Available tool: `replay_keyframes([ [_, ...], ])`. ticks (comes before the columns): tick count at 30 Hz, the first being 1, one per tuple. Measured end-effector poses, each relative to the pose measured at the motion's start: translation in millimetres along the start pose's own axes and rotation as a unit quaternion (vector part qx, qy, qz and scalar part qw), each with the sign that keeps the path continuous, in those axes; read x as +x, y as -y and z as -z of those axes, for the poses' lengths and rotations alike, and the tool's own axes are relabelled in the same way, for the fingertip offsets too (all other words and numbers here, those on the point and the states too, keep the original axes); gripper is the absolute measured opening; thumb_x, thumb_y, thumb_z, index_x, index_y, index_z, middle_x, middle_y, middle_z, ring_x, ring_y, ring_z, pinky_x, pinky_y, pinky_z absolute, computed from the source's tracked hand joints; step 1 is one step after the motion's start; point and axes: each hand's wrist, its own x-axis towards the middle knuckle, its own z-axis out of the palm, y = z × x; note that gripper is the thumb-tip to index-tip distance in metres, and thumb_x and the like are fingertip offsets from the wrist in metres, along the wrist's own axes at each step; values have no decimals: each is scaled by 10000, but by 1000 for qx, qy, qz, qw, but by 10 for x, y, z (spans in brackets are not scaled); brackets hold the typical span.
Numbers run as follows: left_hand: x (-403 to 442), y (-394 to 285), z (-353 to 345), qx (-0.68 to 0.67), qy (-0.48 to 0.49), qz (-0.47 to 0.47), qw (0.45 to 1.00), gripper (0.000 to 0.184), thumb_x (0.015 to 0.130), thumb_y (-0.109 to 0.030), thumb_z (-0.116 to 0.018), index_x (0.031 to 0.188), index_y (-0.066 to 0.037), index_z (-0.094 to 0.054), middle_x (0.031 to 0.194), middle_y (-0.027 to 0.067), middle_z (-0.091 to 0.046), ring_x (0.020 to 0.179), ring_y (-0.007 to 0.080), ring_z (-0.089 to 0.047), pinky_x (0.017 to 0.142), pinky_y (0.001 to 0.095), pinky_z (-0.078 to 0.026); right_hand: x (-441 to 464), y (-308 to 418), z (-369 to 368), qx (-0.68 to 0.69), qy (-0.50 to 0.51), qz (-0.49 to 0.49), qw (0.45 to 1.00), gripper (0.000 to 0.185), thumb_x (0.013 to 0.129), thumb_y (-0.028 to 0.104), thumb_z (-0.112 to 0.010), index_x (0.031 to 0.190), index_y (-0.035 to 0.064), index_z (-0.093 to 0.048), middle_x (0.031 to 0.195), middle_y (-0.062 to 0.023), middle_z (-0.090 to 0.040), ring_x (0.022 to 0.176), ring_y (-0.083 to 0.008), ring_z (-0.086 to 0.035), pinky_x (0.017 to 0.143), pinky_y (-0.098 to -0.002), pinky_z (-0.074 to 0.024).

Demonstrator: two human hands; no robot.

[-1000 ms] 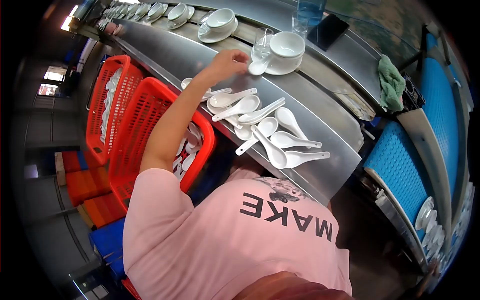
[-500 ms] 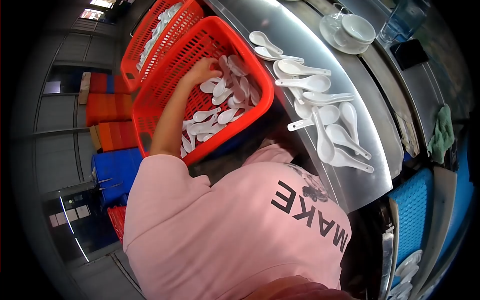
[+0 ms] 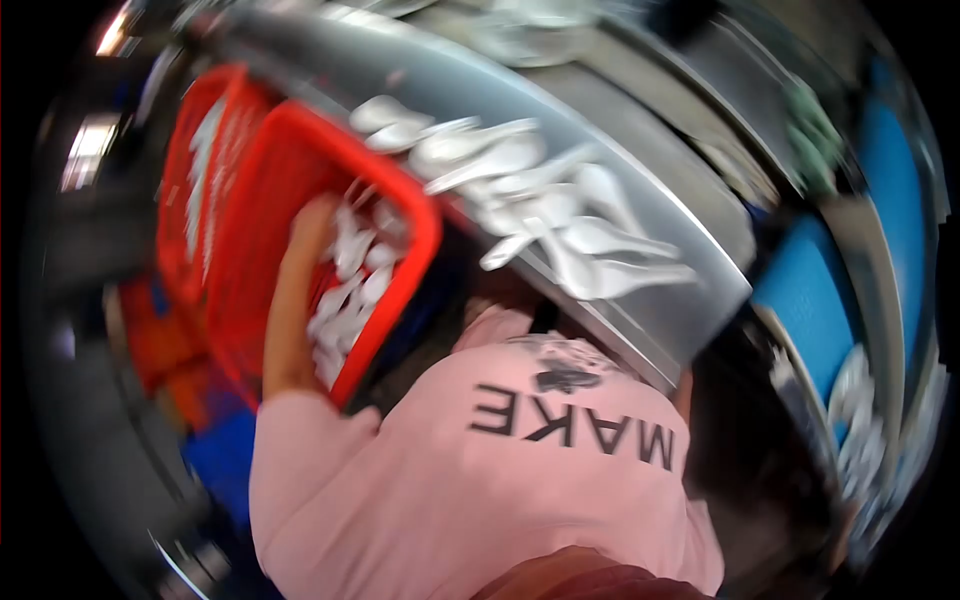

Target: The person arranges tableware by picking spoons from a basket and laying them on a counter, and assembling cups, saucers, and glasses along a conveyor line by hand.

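Note:
My left hand [image 3: 316,218] reaches down into a red plastic basket [image 3: 425,225], at the near side of a loose heap of white spoons [image 3: 348,312]. Motion smears its fingers, so whether they grip a spoon cannot be made out. A blurred skin-toned patch [image 3: 846,528] shows at the lower right, near another group of white spoons [image 3: 858,430]; it may be part of my right hand, but no fingers show. More white soup spoons [image 3: 600,235] lie in a jumbled pile on the steel counter [image 3: 690,310], just right of the basket.
A second red basket [image 3: 180,190] with white pieces stands against the far left side. Blue panels [image 3: 805,310] and a green cloth [image 3: 812,140] are to the right. Blurred white dishes [image 3: 535,35] sit at the top. Orange and blue containers [image 3: 222,455] stand on the left.
The view has swung, so the basket and counter spoons now sit further left and the spoons at lower right show more. My left hand remains in the basket. The picture is more blurred.

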Motion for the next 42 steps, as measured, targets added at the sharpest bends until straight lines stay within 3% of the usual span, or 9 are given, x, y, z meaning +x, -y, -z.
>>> replay_keyframes([
  [5, -164, -323, -101, -81, -22, 55, 995, 366, 865, -281, -451, 709, 43, -519, 701, 202, -527, 666, 363, -486, 619, 451, -373, -165, -44, 436, -157, 71, 108, 979, 365, 800, 181, -558, 1127, 24, -514, 1083, -186, -557, 1016, -318, -522, 864, -376, -416],
  [10, -335, -298, -353, -276, -22, 98, 956, 448, 890, -251, -418, 1223, 46, -380, 1098, 250, -469, 1025, 331, -455, 856, 350, -357, -958, 1092, 1440, 243, 92, 117, 958, 180, 810, 73, -521, 939, -22, -603, 818, -93, -622, 727, -154, -609, 618, -245, -497],
  [12, -401, -216, -723, -140, -102, 54, 983, 481, 876, -214, -451, 1262, 43, -322, 1160, 248, -452, 1099, 311, -430, 900, 340, -338, -1013, 1106, 1899, 247, -52, 200, 947, 180, 812, 104, -543, 930, -14, -609, 822, -92, -622, 745, -145, -603, 643, -242, -485],
  [17, -203, -521, -685, -479, -83, 128, 864, 488, 798, -92, -565, 1225, 24, -359, 1097, 157, -535, 948, 255, -538, 780, 319, -432, -183, -116, 3380, -174, -646, 114, 734, 314, 793, 162, -535, 1048, -17, -572, 1015, -224, -582, 948, -326, -568, 815, -361, -442],
  [19, -194, -833, -433, -388, -89, 139, 907, 421, 794, -155, -577, 1145, 29, -433, 998, 160, -579, 883, 236, -562, 741, 317, -446, 428, -1354, 4223, -288, -641, 53, 710, 425, 731, 289, -611, 1020, -21, -567, 918, -228, -601, 858, -322, -591, 736, -378, -468],
  [20, -178, -1024, -223, -374, -75, 208, 901, 382, 794, -206, -581, 1081, 33, -497, 956, 173, -590, 876, 230, -563, 750, 320, -440, 412, -1295, 4377, -15, -393, -132, 910, 478, 698, 325, -644, 1046, 12, -548, 892, -171, -602, 773, -279, -590, 635, -394, -485],
  [21, -224, -858, -334, -332, -109, 162, 923, 370, 800, -229, -567, 1058, 34, -530, 957, 174, -592, 885, 242, -564, 769, 337, -432, 364, -1250, 4280, 128, -354, -62, 925, 466, 693, 310, -648, 1070, 62, -529, 918, -121, -584, 758, -258, -574, 593, -377, -485],
  [31, -257, -811, 662, -434, -279, 238, 823, 356, 835, -120, -524, 1147, 31, -443, 794, 64, -538, 633, 121, -493, 573, 257, -416, 88, 246, 2799, 320, -268, 133, 899, 516, 709, 29, -614, 1193, 3, -438, 1111, -114, -529, 996, -241, -532, 839, -333, -444],
  [42, 1309, -1497, 1539, -41, -155, -315, 935, 325, 688, -32, -624, 1003, -82, -561, 797, 97, -519, 765, 272, -537, 649, 354, -439, 758, 2685, 1098, 336, 6, 274, 901, 478, 645, 9, -597, 1113, -18, -503, 973, -87, -583, 857, -172, -565, 759, -282, -458],
])
